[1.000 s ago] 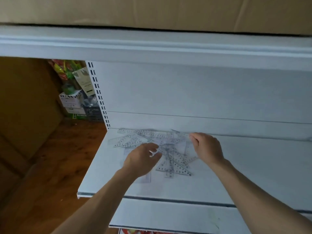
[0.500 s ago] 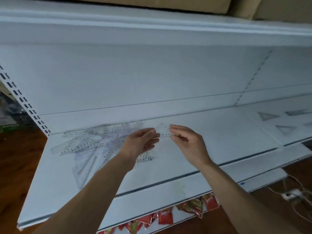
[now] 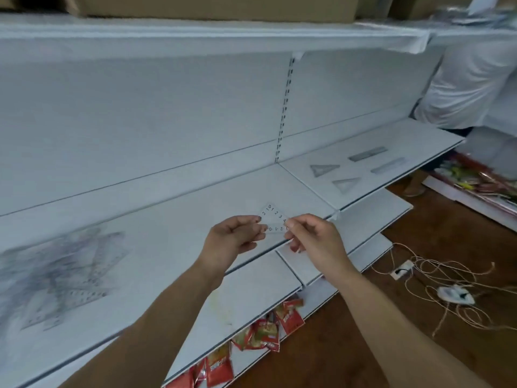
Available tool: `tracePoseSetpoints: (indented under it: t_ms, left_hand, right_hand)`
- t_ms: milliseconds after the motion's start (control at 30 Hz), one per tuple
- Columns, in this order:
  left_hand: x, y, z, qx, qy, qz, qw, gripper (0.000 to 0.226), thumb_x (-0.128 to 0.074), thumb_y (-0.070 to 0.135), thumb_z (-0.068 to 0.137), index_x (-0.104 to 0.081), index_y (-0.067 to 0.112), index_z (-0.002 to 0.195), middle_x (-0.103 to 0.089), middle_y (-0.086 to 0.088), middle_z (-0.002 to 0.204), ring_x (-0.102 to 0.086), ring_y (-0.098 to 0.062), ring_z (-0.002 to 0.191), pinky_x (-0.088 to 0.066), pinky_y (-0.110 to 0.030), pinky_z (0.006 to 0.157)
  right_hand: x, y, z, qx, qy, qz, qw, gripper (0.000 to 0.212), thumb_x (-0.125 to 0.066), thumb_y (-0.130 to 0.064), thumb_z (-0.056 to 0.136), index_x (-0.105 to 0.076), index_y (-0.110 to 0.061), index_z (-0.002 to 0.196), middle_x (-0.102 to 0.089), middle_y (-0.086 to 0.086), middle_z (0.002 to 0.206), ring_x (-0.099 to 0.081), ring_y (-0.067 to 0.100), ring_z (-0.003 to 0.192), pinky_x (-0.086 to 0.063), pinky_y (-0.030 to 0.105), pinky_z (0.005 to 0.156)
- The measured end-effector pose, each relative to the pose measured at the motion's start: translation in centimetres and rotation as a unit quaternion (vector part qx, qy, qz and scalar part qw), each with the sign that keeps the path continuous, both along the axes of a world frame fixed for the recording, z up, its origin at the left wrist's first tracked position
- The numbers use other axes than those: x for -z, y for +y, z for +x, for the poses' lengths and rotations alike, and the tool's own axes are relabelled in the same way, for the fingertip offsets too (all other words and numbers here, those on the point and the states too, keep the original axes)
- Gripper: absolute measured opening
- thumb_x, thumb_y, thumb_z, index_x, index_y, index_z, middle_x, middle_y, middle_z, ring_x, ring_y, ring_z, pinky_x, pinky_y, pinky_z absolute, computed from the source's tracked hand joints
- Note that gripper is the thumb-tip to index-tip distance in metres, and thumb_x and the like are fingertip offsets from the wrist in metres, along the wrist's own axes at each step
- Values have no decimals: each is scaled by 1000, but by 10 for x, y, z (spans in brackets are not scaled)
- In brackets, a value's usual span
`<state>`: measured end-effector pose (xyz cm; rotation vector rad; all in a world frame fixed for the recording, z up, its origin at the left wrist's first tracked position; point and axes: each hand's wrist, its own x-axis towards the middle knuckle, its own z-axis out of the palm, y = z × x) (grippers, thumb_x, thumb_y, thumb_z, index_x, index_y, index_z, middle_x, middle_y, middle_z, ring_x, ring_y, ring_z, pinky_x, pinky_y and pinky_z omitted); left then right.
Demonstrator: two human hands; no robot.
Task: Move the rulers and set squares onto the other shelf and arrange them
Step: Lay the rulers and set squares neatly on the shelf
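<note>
Both hands hold a small clear set square (image 3: 273, 219) above the white shelf's front edge. My left hand (image 3: 233, 238) pinches its left corner and my right hand (image 3: 313, 233) pinches its right corner. A blurred heap of clear rulers and set squares (image 3: 60, 273) lies on the left part of this shelf (image 3: 173, 219). On the other shelf (image 3: 414, 135) to the right lie two set squares, one behind (image 3: 324, 169) and one in front (image 3: 346, 184), and two rulers, a darker one (image 3: 368, 154) and a paler one (image 3: 389, 165).
A person in a white shirt (image 3: 475, 79) stands at the far right end. Cardboard boxes (image 3: 212, 7) sit on the top shelf. Red packets (image 3: 251, 337) show under the lower shelf. Tangled cord and a power strip (image 3: 453, 292) lie on the wooden floor.
My view has swung right, away from the heap. Both hands lifted one small set square from the heap and carried it rightward; the other shelf's rulers are now in full view.
</note>
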<state>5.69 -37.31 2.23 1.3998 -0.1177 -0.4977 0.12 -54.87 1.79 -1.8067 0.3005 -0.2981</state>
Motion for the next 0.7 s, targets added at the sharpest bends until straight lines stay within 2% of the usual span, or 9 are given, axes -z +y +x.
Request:
tracePoseSetpoints:
  t_ms: [67, 167, 233, 300, 467, 700]
  left_hand:
    - [1, -48, -9, 24, -6, 11, 1000, 14, -65, 10, 87, -66, 9, 101, -74, -8, 96, -70, -15, 85, -55, -23, 76]
    - [2, -117, -22, 70, -51, 39, 995, 13, -67, 15, 87, -68, 8, 97, -72, -10, 87, -66, -16, 75, -53, -24, 70]
    - [1, -156, -30, 94, -74, 53, 991, 17, -68, 17, 87, -69, 6, 100, -71, -13, 86, -64, -18, 72, -49, -27, 66]
    - [-2, -190, -38, 119, -85, 56, 988, 21, -67, 18, 88, -68, 4, 105, -72, -13, 88, -65, -18, 72, -49, -32, 68]
    - [-6, -258, -42, 150, -118, 82, 978, 16, -63, 22, 91, -68, 10, 101, -72, 2, 81, -65, -5, 62, -49, -17, 59]
    - [5, -339, -22, 165, -142, 105, 970, 12, -61, 20, 92, -68, 14, 100, -73, 2, 79, -66, -3, 65, -51, -15, 60]
  right_hand:
    - [-1, -44, -18, 23, -9, -6, 1000, 15, -61, -16, 92, -68, -6, 83, -67, -2, 63, -57, 7, 53, -44, 16, 55]
    - [-1, -106, -45, 45, -14, -15, 999, 13, -60, -12, 92, -69, -8, 83, -66, 4, 67, -55, 2, 51, -44, 13, 54]
    - [3, -141, -60, 60, 3, -33, 998, 12, -62, -19, 92, -70, -16, 83, -70, 2, 71, -58, 3, 57, -48, 20, 60]
    - [8, -170, -72, 74, 15, -45, 996, 13, -62, -25, 91, -70, -19, 83, -71, -1, 75, -60, 6, 61, -52, 31, 66]
    - [14, -221, -87, 103, 10, -42, 994, 13, -62, -27, 91, -70, -21, 83, -71, -5, 75, -63, 9, 65, -54, 35, 70]
    - [22, -285, -77, 150, 34, -62, 986, 14, -61, -32, 91, -70, -24, 83, -71, -11, 74, -63, 8, 65, -50, 20, 60]
